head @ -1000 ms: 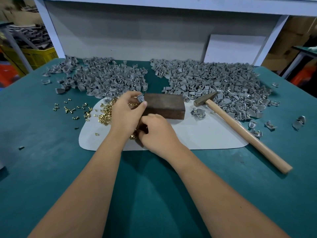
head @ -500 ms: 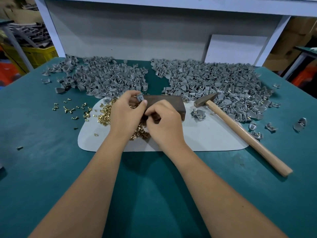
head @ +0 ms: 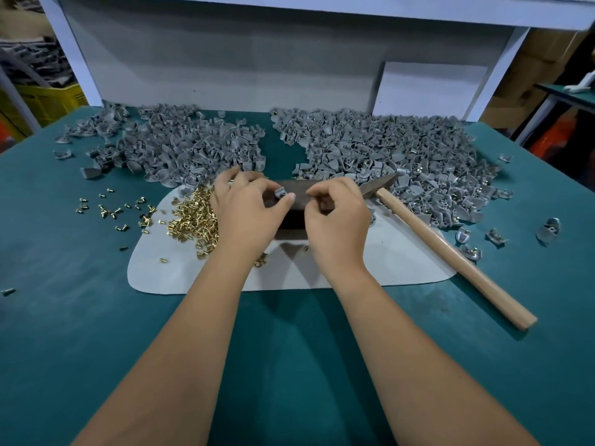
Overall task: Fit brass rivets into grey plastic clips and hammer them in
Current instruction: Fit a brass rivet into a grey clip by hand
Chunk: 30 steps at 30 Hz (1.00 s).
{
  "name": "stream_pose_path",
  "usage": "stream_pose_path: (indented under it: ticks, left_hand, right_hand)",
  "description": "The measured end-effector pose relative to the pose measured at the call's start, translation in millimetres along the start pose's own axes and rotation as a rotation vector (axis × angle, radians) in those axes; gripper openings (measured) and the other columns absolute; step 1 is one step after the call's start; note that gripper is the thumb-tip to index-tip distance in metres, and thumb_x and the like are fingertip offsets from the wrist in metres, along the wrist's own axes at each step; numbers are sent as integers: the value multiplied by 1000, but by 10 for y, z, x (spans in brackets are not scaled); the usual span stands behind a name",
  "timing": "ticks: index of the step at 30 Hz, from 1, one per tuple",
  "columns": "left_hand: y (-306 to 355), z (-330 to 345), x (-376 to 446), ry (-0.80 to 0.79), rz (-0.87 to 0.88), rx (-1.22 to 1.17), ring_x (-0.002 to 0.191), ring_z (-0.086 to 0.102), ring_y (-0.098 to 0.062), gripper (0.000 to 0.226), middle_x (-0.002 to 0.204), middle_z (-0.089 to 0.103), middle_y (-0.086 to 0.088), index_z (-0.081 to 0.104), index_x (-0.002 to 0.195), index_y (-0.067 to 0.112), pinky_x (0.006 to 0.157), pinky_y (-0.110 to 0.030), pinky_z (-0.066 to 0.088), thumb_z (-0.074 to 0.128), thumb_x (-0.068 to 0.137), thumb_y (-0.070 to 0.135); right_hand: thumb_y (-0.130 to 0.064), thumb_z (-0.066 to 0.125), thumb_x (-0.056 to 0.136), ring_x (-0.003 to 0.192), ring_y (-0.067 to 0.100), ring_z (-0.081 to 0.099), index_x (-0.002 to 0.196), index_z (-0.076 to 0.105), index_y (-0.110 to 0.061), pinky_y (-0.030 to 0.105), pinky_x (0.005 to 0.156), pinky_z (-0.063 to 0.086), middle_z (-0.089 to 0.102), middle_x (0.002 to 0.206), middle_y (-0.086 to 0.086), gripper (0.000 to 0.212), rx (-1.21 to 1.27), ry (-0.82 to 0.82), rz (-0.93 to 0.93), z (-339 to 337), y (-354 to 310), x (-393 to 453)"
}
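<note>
From the head camera, both hands are up over the dark brown block (head: 301,201) in the middle of the pale mat (head: 386,255). The left hand (head: 248,210) pinches one grey clip (head: 280,193) between thumb and forefinger, holding it just above the block's near-left end. The right hand (head: 338,214) sits just beside it, fingers curled in as if nipping something tiny. Whether a rivet is in there, I cannot tell; it is too small to see.

How will it handle? The clip looks light, stiff moulded plastic, and it should be taken by its flat sides so the socket stays facing up and free. A rivet would be small, smooth and probably slippery, easy to drop, so a fingertip pinch on the head looks like the way.

The clip is a matt grey, curved shell shape with a small lug. The loose brass rivets (head: 193,217) gleam in a heap on the mat's left edge, touching the left wrist, with strays scattered across the green table (head: 96,317). Two big grey piles lie behind: the left pile (head: 180,146) plain, the right pile (head: 402,156) flecked with brass. The hammer (head: 450,252) lies untouched to the right, head near the block.
</note>
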<state>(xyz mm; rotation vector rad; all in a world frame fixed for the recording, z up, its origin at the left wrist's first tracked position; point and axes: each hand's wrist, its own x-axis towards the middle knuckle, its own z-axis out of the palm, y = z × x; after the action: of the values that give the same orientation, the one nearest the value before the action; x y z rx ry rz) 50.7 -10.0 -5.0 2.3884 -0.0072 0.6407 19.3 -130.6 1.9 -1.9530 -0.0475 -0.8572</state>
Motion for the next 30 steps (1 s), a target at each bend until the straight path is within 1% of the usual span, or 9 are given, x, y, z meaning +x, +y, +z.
stream_pose_path:
  ticks: [5, 8, 14, 17, 20, 23, 26, 28, 30]
  left_hand:
    - [-23, -48, -17, -32, 46, 35, 136, 24, -26, 34, 128, 60, 4, 71, 110, 29, 107, -40, 19, 64, 86, 51]
    - [2, -64, -37, -32, 29, -23, 136, 25, -23, 32, 131, 60, 5, 66, 118, 28, 109, -39, 17, 61, 88, 37]
    - [4, -104, -50, -65, 59, -231, 140, 33, -15, 44, 136, 56, -2, 66, 124, 28, 116, -47, 23, 56, 85, 7]
    - [0, -78, -37, -87, 90, -196, 139, 33, -11, 42, 135, 57, 5, 63, 125, 35, 115, -41, 18, 58, 84, 27]
    - [14, -43, -32, -34, 123, -86, 128, 36, -19, 35, 115, 63, 12, 66, 115, 39, 100, -36, 20, 61, 80, 44]
    - [22, -30, -40, -1, 121, -77, 120, 36, -18, 23, 100, 58, 19, 69, 106, 38, 94, -34, 18, 68, 83, 41]
    - [80, -74, -45, 40, 116, -185, 118, 37, -12, 20, 89, 55, 31, 71, 102, 37, 94, -32, 18, 62, 85, 42]
    - [142, -124, -57, 33, 106, -334, 113, 38, -5, 24, 85, 51, 45, 73, 100, 35, 99, -34, 21, 59, 82, 41]
    - [167, -155, -68, -7, 109, -443, 114, 42, -5, 24, 92, 53, 42, 75, 99, 31, 107, -43, 30, 61, 80, 39]
  right_hand:
    - [6, 58, 78, 82, 7, 57, 91, 70, -12, 25, 74, 51, 54, 97, -8, 25, 9, -20, -47, 30, -12, -22]
    - [4, 59, 82, 89, 10, 58, 99, 71, -7, 24, 79, 51, 56, 104, -2, 24, 12, -15, -71, 40, 19, -32]
    - [1, 58, 84, 84, 6, 59, 89, 69, -11, 20, 79, 50, 55, 100, -5, 17, 54, -19, -4, 51, 44, 16]
    - [-2, 58, 84, 83, 2, 61, 84, 64, -19, 16, 78, 49, 55, 95, -9, 19, 96, -16, 98, 63, 46, 117]
    - [-4, 63, 83, 80, -3, 59, 82, 64, -20, 9, 73, 44, 59, 93, -6, 15, 85, -58, 117, 82, 48, 237]
    - [-6, 66, 82, 80, 0, 59, 83, 67, -18, 16, 76, 47, 64, 90, -3, 12, 108, -105, 123, 78, 52, 284]
    - [-6, 67, 81, 75, -3, 59, 82, 68, -19, 11, 70, 46, 65, 78, -14, 13, 149, -122, 113, 47, 51, 240]
    - [-4, 67, 80, 71, -4, 59, 81, 68, -19, 9, 66, 45, 64, 73, -16, 15, 179, -141, 92, 34, 27, 211]
    - [-3, 65, 80, 70, -2, 60, 80, 68, -18, 11, 65, 47, 65, 73, -14, 16, 198, -148, 80, 25, -2, 181]
